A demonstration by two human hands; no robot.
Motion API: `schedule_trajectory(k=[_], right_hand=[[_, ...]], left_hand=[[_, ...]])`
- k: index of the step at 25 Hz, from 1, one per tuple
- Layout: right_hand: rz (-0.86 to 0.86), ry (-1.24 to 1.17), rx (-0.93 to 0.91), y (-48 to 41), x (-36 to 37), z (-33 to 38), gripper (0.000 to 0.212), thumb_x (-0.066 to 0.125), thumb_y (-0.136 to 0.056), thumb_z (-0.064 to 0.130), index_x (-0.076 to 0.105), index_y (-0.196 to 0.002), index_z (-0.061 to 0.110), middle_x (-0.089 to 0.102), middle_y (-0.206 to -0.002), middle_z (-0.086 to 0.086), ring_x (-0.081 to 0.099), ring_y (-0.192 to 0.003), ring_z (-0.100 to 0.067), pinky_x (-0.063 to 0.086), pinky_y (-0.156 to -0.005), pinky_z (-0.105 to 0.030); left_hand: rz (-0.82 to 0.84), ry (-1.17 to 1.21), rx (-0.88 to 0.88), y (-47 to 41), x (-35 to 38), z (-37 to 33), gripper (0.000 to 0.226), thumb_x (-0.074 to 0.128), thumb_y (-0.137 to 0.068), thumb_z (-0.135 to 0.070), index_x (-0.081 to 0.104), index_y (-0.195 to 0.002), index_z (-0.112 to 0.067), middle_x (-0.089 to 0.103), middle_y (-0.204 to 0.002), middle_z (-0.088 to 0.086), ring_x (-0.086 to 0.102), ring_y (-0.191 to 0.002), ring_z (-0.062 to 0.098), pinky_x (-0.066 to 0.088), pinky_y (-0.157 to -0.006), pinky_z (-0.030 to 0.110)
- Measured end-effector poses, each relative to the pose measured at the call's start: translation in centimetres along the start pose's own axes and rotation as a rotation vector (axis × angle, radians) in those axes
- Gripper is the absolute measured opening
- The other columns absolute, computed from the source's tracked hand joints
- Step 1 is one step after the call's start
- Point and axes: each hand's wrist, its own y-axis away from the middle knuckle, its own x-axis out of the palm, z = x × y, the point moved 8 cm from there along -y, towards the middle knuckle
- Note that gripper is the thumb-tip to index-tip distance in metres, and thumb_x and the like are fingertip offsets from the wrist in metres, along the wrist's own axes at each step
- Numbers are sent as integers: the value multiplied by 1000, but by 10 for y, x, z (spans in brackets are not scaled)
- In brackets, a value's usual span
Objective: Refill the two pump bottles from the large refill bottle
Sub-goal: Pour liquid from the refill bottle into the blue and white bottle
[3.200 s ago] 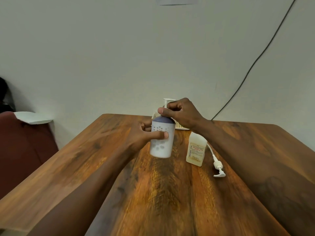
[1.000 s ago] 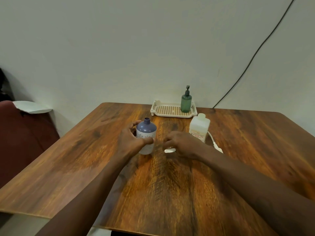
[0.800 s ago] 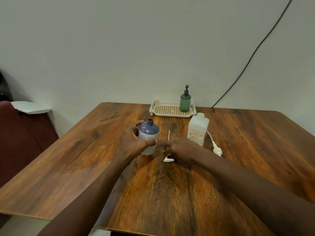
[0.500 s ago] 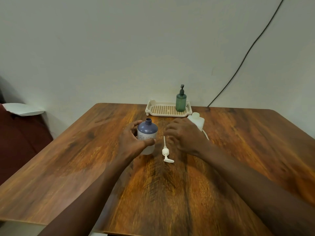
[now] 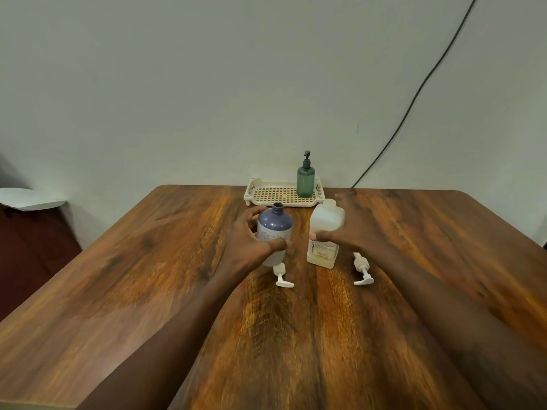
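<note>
A white bottle with a purple shoulder (image 5: 274,229) stands on the table with its neck uncapped, and my left hand (image 5: 251,241) grips its side. Just in front of it lies its white pump head (image 5: 282,278). To the right stands the translucent square refill bottle (image 5: 325,232) with a little pale liquid at the bottom; my right hand (image 5: 352,229) wraps around its upper body. A second white pump head (image 5: 362,269) lies to the right of that bottle. A green pump bottle (image 5: 305,179) stands upright in the cream tray (image 5: 266,198) at the back.
The wooden table (image 5: 296,335) ends close to a pale wall. A black cable (image 5: 414,96) runs down the wall at the right. At the left edge a dark red chair (image 5: 29,247) carries a white sheet (image 5: 29,198).
My right hand laid the pump head down in front of the purple-topped bottle, moved right and took hold of the refill bottle. My left hand kept its hold.
</note>
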Motion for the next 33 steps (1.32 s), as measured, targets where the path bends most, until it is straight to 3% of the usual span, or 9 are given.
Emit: schedule_trajectory(k=[3, 6, 10, 13, 21, 25, 29, 33], right_hand=[[-22, -168, 41, 2, 6, -12, 90, 94, -63, 47, 50, -137, 19, 62, -136, -5, 58, -106, -14, 50, -73, -21], [-187, -160, -28, 10, -7, -5, 83, 96, -62, 44, 57, -132, 18, 66, -128, -4, 56, -102, -11, 43, -68, -15], [-310, 62, -319, 17, -23, 31, 82, 92, -63, 47, 59, -133, 23, 68, -123, -5, 62, -103, -19, 55, -79, -33], [-397, 217, -484, 20, -33, 57, 76, 88, -67, 45, 60, -133, 20, 70, -120, -10, 65, -102, -29, 57, -81, -44], [-445, 479, -531, 21, -37, 79, 81, 89, -66, 36, 55, -139, 26, 67, -126, -6, 59, -112, -30, 44, -85, -44], [-457, 528, -562, 22, -39, 86, 86, 91, -64, 25, 53, -141, 27, 66, -130, -8, 57, -116, -32, 43, -87, -46], [-462, 558, -595, 22, -40, 91, 86, 90, -64, 21, 52, -141, 27, 65, -132, -9, 56, -118, -34, 43, -89, -48], [-469, 582, -617, 22, -39, 94, 84, 90, -65, 20, 54, -140, 26, 65, -132, -10, 57, -118, -35, 43, -90, -50]], left_hand=[[4, -19, 13, -2, 6, -1, 94, 97, -59, -35, 55, -142, -25, 65, -131, -7, 64, -111, 13, 49, -77, 14], [-8, -48, 38, 0, 7, -4, 90, 97, -58, -41, 57, -137, -26, 66, -126, -9, 65, -108, 13, 52, -78, 17], [-37, -60, 85, 5, 2, -16, 87, 97, -61, -37, 60, -138, -25, 62, -117, -15, 64, -100, 6, 50, -74, 10], [-40, -64, 124, 9, 0, -26, 86, 97, -61, -35, 61, -138, -24, 61, -114, -18, 59, -93, -11, 49, -69, 3], [-59, -71, 192, 15, -2, -39, 88, 97, -61, -39, 61, -140, -23, 69, -125, -8, 63, -97, -1, 52, -76, 9], [-56, -68, 187, 16, -4, -38, 88, 97, -60, -39, 61, -140, -24, 66, -120, -14, 59, -92, -12, 49, -73, 2], [-65, -82, 194, 15, -6, -38, 88, 97, -61, -40, 61, -139, -23, 69, -121, -10, 63, -95, -3, 48, -72, 0], [-67, -75, 217, 16, -7, -38, 84, 97, -61, -37, 63, -137, -23, 65, -114, -17, 64, -95, -1, 49, -72, 1]])
